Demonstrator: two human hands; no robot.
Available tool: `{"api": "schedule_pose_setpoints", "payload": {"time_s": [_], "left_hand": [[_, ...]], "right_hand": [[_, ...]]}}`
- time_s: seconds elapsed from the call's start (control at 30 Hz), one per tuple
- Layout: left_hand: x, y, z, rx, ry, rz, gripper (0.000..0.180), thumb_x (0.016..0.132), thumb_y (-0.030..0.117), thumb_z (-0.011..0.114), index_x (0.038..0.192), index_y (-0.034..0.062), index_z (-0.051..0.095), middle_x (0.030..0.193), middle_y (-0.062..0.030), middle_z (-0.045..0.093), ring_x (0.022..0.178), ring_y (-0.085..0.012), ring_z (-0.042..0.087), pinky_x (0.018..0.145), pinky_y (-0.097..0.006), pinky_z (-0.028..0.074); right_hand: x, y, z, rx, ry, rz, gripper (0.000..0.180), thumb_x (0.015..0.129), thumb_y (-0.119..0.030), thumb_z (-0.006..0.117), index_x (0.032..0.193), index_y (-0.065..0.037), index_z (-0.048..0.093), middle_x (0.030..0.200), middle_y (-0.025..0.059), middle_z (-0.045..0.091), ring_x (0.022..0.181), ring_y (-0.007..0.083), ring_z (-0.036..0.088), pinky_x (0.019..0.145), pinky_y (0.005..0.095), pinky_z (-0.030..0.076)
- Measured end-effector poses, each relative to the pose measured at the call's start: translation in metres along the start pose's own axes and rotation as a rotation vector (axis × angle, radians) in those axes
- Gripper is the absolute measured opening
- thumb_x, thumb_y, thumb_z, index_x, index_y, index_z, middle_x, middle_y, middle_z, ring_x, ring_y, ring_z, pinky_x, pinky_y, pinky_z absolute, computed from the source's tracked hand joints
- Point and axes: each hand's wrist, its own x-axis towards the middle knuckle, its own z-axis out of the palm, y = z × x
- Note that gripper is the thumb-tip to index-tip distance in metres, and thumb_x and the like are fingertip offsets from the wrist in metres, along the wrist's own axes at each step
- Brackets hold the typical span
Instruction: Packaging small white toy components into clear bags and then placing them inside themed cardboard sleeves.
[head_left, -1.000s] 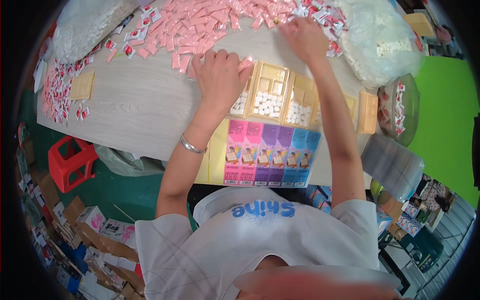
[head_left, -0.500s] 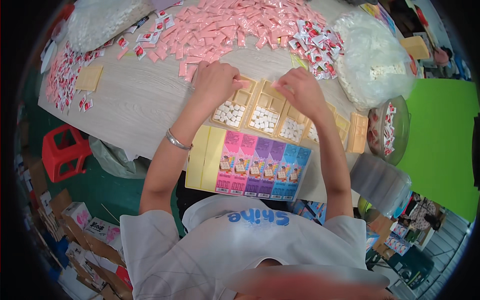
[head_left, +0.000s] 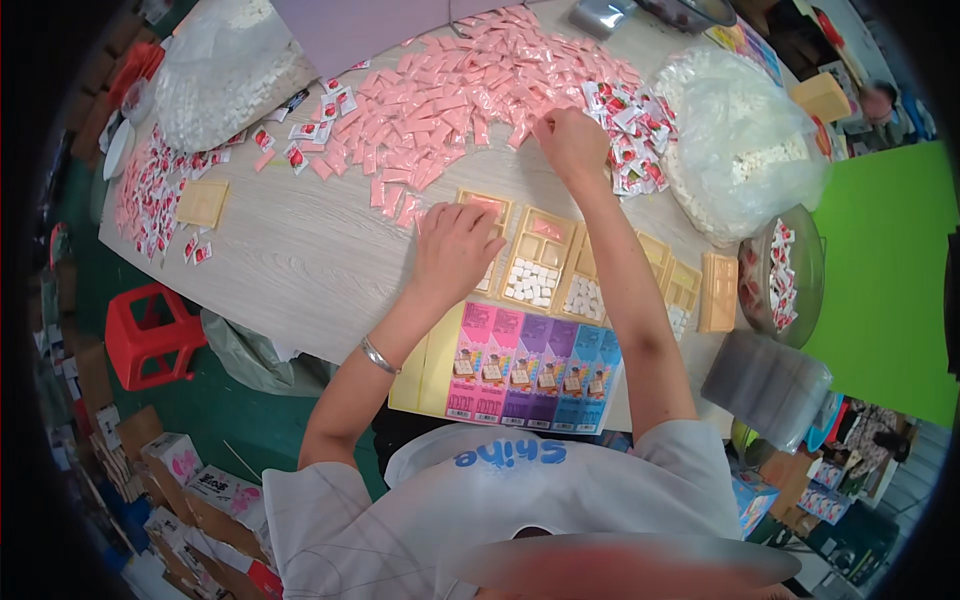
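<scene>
My left hand (head_left: pixel 455 250) rests over the leftmost cream plastic tray, its fingers spread and loosely bent, with no object visible in them. A pink packet (head_left: pixel 485 205) lies in that tray's upper compartment. Beside it, the second tray (head_left: pixel 530 250) holds another pink packet (head_left: pixel 548 228) and small white blocks (head_left: pixel 532 283). My right hand (head_left: pixel 575 145) reaches past the trays to the near edge of a heap of pink packets (head_left: pixel 430 125). Its fingers are curled together, and whatever they pinch is hidden. More trays run to the right, partly behind my right forearm.
A sheet of pink, purple and blue printed cards (head_left: pixel 525 365) lies before the trays. Red-and-white sachets (head_left: pixel 635 140) are heaped beside a bag of white pieces (head_left: pixel 745 150). A clear bowl (head_left: pixel 800 280) stands at right. A red stool (head_left: pixel 150 335) is left of the table.
My right hand has left the second tray and moved up to the pink heap; a pink packet now lies in that tray. My left hand has loosened over the first tray. The view has shifted.
</scene>
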Motion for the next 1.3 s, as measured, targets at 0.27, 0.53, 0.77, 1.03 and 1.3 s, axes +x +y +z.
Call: {"api": "schedule_pose_setpoints", "payload": {"time_s": [0.27, 0.53, 0.77, 1.03, 1.3], "left_hand": [[0.108, -0.036, 0.036, 0.091, -0.126, -0.184, 0.027, 0.09, 0.035, 0.073, 0.092, 0.0085, 0.074, 0.091, -0.0122, 0.07, 0.089, -0.0317, 0.068, 0.077, -0.045, 0.052], [0.126, -0.046, 0.067, 0.191, -0.149, -0.189, 0.038, 0.093, 0.044, 0.07, 0.096, 0.0068, 0.074, 0.093, -0.013, 0.073, 0.084, -0.0329, 0.071, 0.071, -0.043, 0.054], [0.102, 0.051, 0.001, -0.503, -0.545, -0.255, 0.025, 0.089, 0.029, 0.079, 0.093, 0.0042, 0.079, 0.081, -0.0102, 0.075, 0.066, -0.0158, 0.065, 0.064, -0.032, 0.051], [0.074, 0.101, 0.054, -0.521, -0.364, -0.048, 0.018, 0.089, 0.017, 0.076, 0.099, 0.0017, 0.078, 0.085, -0.0118, 0.075, 0.077, -0.0228, 0.069, 0.073, -0.036, 0.055], [0.104, 0.045, 0.078, -0.036, -0.091, -0.129, 0.018, 0.088, 0.023, 0.075, 0.096, 0.0078, 0.079, 0.097, -0.0112, 0.075, 0.095, -0.0325, 0.069, 0.084, -0.046, 0.053]], "right_hand": [[-0.04, 0.033, -0.047, 0.357, 0.244, -0.166, 0.01, 0.093, -0.019, 0.071, 0.094, -0.009, 0.072, 0.088, 0.0117, 0.07, 0.074, 0.0284, 0.07, 0.063, 0.0406, 0.054], [-0.143, 0.089, -0.093, -0.001, 0.006, -0.611, 0.005, 0.09, -0.017, 0.075, 0.089, -0.013, 0.072, 0.077, 0.0034, 0.062, 0.068, 0.0224, 0.066, 0.056, 0.0367, 0.051], [-0.178, 0.076, -0.109, 0.742, 0.009, 0.104, 0.017, 0.094, -0.014, 0.071, 0.109, -0.006, 0.075, 0.09, 0.0008, 0.071, 0.073, 0.0109, 0.065, 0.059, 0.0261, 0.052], [-0.197, 0.135, -0.118, 1.079, 0.05, 0.51, 0.015, 0.097, -0.013, 0.071, 0.103, -0.001, 0.075, 0.088, 0.0013, 0.074, 0.072, 0.005, 0.064, 0.065, 0.0205, 0.05], [-0.185, 0.166, -0.085, 0.503, -0.01, 0.324, 0.02, 0.089, -0.019, 0.077, 0.104, -0.006, 0.076, 0.089, 0.0065, 0.073, 0.081, 0.0213, 0.07, 0.074, 0.0335, 0.055]]}}
